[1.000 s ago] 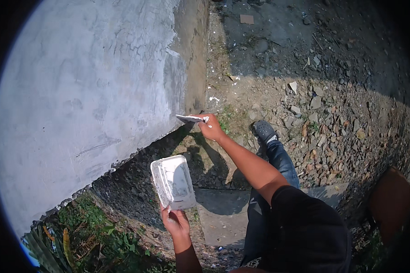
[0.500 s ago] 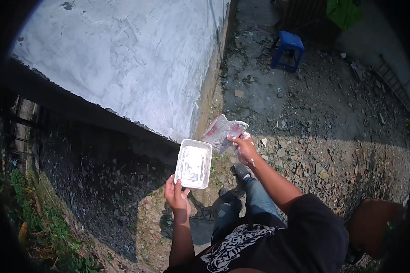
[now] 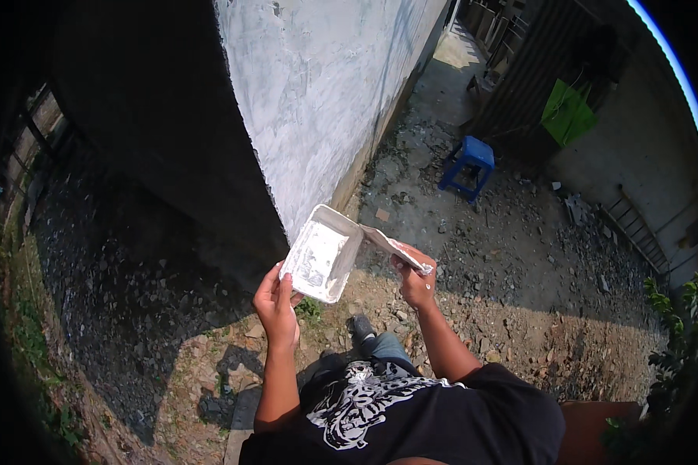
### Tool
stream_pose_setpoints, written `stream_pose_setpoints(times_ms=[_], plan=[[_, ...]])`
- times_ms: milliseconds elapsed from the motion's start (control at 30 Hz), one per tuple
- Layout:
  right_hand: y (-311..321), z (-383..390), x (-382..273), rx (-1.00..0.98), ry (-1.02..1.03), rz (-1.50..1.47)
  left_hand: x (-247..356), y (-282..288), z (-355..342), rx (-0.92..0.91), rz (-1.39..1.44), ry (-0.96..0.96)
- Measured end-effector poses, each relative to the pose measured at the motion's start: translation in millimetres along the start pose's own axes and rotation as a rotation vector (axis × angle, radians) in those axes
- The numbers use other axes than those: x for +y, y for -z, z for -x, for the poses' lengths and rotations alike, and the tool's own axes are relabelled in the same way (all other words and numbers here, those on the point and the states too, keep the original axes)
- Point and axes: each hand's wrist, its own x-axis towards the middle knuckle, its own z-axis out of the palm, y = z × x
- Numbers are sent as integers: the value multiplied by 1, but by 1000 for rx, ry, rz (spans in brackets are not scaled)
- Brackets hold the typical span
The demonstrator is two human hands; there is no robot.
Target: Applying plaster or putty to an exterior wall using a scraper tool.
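left hand [image 3: 278,304]: gripping the white tray [image 3: 322,253] by its lower corner, fingers wrapped round the edge, tray tilted up so you can see the pale paste smeared inside

right hand [image 3: 413,280]: clenched on the handle of a flat putty blade [image 3: 392,246] – the blade tip sits right at the tray's right rim, touching or nearly so, hard to say which

what changed: a second ago the blade was pressed out against the wall corner with the tray held low and apart. Half a second back it had come off the wall toward the tray. Now the two are together, chest-high

what that means: looks to me like a reload – scraping or scooping paste off the tray rather than spreading it

wall [image 3: 326,101]: pale skimmed plaster, just past the tray, its left face in shadow

around: rubble ground [image 3: 512,310], blue stool [image 3: 467,163] well off by the passage, green cloth [image 3: 568,115] hanging further back
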Motion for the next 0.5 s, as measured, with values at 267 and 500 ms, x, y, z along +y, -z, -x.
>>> stream_pose_setpoints(times_ms=[267,500], plan=[[-40,-6,-13,-143,341,300,12,13,1,-120,-178,-285],[-31,-14,15,-53,344,310,40,13,12,-91,111,-16]])
